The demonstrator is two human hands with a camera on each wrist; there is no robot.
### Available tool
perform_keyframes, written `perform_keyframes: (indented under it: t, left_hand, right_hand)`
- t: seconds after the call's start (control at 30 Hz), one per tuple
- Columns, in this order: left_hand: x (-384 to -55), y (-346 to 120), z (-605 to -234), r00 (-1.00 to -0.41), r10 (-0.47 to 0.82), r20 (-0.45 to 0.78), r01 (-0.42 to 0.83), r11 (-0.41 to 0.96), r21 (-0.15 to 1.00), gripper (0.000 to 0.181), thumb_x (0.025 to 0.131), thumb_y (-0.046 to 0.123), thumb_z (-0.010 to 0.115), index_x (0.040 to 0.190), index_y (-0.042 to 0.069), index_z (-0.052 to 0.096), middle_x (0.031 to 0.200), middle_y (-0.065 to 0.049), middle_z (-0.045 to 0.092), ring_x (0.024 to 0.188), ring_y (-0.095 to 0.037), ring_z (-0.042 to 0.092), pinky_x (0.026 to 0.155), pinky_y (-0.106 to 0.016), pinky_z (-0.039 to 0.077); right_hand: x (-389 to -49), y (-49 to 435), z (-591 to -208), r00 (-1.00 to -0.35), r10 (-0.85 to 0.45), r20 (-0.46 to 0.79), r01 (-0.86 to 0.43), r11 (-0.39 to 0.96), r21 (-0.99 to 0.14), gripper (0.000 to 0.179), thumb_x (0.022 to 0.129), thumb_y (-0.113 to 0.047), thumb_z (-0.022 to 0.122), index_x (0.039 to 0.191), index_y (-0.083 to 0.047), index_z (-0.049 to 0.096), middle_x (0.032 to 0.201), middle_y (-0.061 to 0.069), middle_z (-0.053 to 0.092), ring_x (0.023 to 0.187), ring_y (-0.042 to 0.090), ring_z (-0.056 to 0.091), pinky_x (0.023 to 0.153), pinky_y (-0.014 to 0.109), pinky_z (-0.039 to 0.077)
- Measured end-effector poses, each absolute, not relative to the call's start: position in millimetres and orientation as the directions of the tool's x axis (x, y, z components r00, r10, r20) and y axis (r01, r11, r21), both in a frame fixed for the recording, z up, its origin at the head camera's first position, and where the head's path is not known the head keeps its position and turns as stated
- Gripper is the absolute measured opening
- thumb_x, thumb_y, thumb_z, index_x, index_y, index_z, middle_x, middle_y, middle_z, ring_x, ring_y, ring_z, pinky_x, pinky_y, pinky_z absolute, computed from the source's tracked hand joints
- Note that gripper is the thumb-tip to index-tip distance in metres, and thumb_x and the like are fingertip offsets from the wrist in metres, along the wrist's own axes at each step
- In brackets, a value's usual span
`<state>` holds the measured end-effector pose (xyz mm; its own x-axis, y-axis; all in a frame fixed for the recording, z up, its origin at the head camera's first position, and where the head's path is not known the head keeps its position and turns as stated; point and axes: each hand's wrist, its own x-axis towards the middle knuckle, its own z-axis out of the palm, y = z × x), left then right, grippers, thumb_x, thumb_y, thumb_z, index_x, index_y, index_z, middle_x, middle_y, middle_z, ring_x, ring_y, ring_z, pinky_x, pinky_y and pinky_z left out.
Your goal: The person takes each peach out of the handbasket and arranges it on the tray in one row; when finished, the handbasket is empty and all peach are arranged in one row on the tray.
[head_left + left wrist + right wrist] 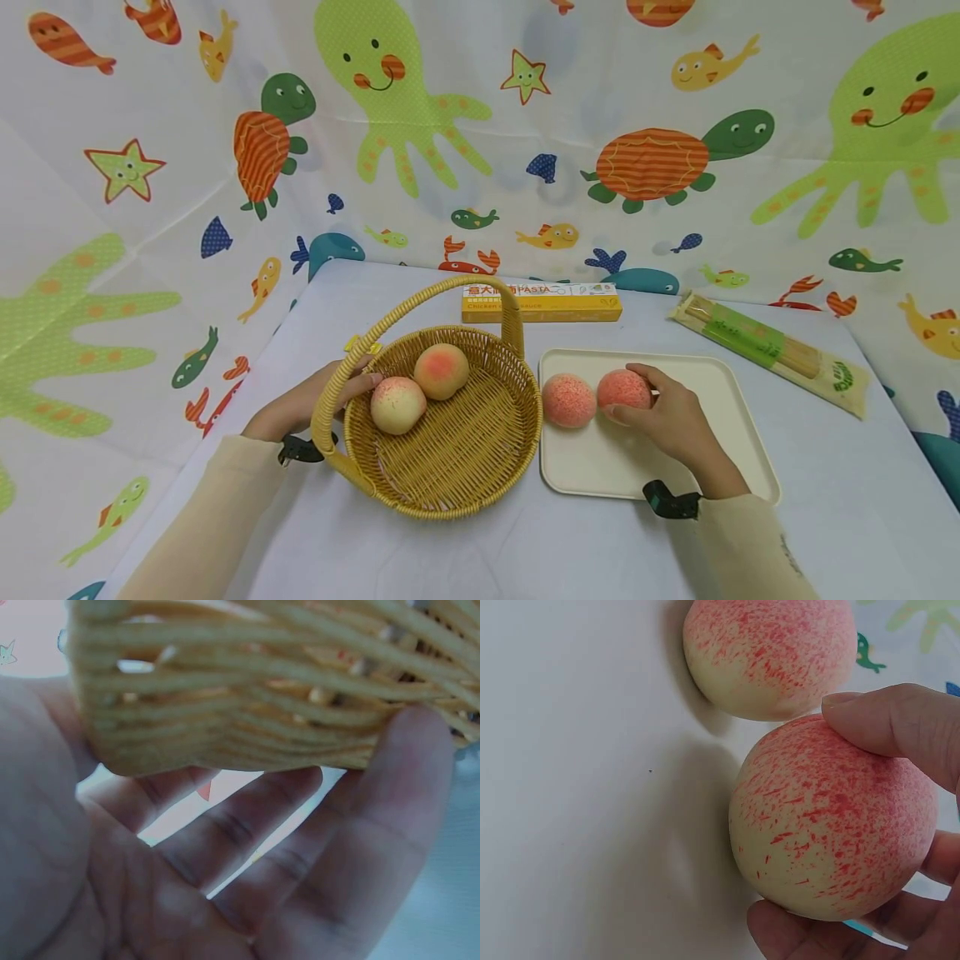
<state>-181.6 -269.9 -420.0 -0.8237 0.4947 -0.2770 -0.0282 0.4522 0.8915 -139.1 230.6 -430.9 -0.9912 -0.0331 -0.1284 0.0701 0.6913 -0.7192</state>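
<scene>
A wicker basket (457,454) with an arched handle stands on the table, two peaches (398,406) lying inside its left part. My left hand (309,402) holds the basket's left side, the thumb coming over the rim. In the left wrist view the fingers lie against the woven wall (225,697). Over a cream tray (720,450), my right hand (678,421) grips a speckled pink peach (832,825) between thumb and fingers. Another pink peach (568,401) sits close beside it at the tray's left end.
Behind the basket lies a yellow and white pasta box (543,303). A green-labelled pack of dry noodles (772,350) is at the back right. A patterned cloth (540,125) hangs behind the white table (495,558). Something small and yellow (363,344) shows behind the left hand.
</scene>
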Motion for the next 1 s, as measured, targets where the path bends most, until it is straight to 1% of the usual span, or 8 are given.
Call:
perform_keyframes:
  t: [0.27,0.5,0.7,1.0]
  left_hand:
    - [-182.6,-269.1,-421.0,-0.825,0.485,-0.289,-0.041,0.459,0.887,0.047,0.109,0.035,0.05,0.148,0.009,0.05,0.119,-0.019,0.07,0.09,-0.03,0.077,0.072,-0.045,0.064]
    - [-181.7,-269.2,-420.4,-0.827,0.481,-0.292,-0.043,0.464,0.885,0.048,0.109,0.035,0.051,0.149,0.008,0.049,0.119,-0.018,0.07,0.091,-0.028,0.077,0.072,-0.045,0.064]
    - [-182.2,-269.2,-421.2,-0.821,0.496,-0.282,-0.037,0.446,0.894,0.047,0.109,0.033,0.05,0.149,0.007,0.049,0.12,-0.019,0.07,0.091,-0.03,0.077,0.072,-0.045,0.064]
    - [-180.9,-269.5,-418.3,-0.826,0.484,-0.288,-0.038,0.462,0.886,0.051,0.109,0.035,0.051,0.15,0.006,0.047,0.119,-0.019,0.07,0.091,-0.031,0.077,0.072,-0.044,0.064]
  right_hand:
    - [-141.4,229.9,-434.8,-0.991,-0.031,-0.132,0.074,0.696,-0.715,0.083,0.087,-0.037,0.085,0.152,-0.002,0.048,0.131,0.026,0.064,0.105,0.033,0.065,0.074,0.033,0.057]
    - [-142.4,228.3,-435.6,-0.991,-0.026,-0.135,0.077,0.711,-0.699,0.085,0.086,-0.039,0.085,0.152,-0.002,0.047,0.134,0.026,0.063,0.108,0.035,0.065,0.078,0.036,0.058]
    - [-142.9,226.2,-435.2,-0.99,-0.023,-0.14,0.079,0.731,-0.678,0.084,0.087,-0.04,0.084,0.152,-0.002,0.046,0.137,0.028,0.061,0.11,0.036,0.064,0.081,0.041,0.059]
    - [-142.1,224.9,-432.7,-0.99,-0.023,-0.137,0.075,0.742,-0.666,0.083,0.087,-0.038,0.083,0.152,-0.002,0.046,0.135,0.028,0.062,0.107,0.035,0.063,0.079,0.038,0.057]
